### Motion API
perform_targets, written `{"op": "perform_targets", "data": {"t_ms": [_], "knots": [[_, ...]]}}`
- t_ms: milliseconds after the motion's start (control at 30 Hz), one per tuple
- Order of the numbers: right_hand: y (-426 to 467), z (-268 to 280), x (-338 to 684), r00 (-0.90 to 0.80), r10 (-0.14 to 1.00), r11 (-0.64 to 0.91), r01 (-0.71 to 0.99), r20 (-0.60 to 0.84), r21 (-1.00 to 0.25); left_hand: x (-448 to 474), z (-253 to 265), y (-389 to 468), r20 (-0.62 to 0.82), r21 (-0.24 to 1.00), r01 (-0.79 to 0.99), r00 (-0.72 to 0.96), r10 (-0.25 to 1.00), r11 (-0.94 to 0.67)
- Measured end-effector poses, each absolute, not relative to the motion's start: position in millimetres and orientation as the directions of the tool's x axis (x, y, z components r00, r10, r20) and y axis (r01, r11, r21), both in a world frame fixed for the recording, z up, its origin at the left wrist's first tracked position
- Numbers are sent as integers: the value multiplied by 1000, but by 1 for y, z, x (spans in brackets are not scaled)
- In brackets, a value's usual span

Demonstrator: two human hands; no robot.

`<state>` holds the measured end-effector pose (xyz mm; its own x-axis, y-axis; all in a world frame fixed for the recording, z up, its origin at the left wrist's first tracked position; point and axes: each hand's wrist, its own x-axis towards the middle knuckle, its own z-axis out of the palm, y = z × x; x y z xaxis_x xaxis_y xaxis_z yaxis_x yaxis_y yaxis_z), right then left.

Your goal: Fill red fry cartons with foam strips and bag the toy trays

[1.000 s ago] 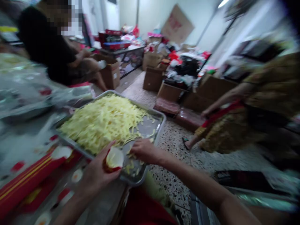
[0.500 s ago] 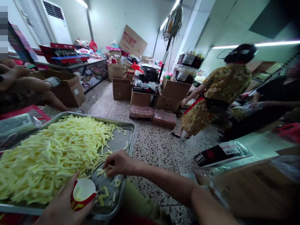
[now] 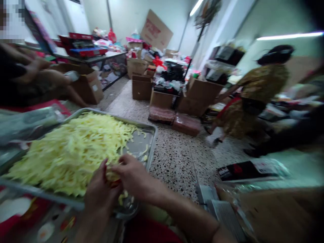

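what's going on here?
Someone's left hand is wrapped around a small red container, mostly hidden by the fingers. Their right hand is at its top; blur hides what, if anything, it grips. Both hands are over the near side of a metal tray heaped with pale yellow strips. Nearby, a person in patterned clothes stands to the right.

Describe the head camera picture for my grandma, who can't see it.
The left hand holds a mostly hidden red cup, the right hand close against it, at a tray heaped with yellow strips. Beyond are boxes and a standing person.
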<state>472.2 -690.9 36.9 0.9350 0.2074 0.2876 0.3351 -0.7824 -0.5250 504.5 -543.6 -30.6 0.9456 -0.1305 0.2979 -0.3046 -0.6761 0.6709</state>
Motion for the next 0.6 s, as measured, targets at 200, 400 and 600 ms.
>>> {"op": "perform_targets", "data": {"t_ms": [200,400,600], "knots": [[-697,30,472,950,-20,-617,233,311,-752,481,-3,-547,311,809,-345,938,-152,-476],[-684,41,465,949,113,-821,256,294,-511,479,-12,-544,381,790,-380,919,-99,-482],[-683,56,474,928,300,-861,362,219,-357,483,-16,-536,452,722,-430,886,-102,-541]]}}
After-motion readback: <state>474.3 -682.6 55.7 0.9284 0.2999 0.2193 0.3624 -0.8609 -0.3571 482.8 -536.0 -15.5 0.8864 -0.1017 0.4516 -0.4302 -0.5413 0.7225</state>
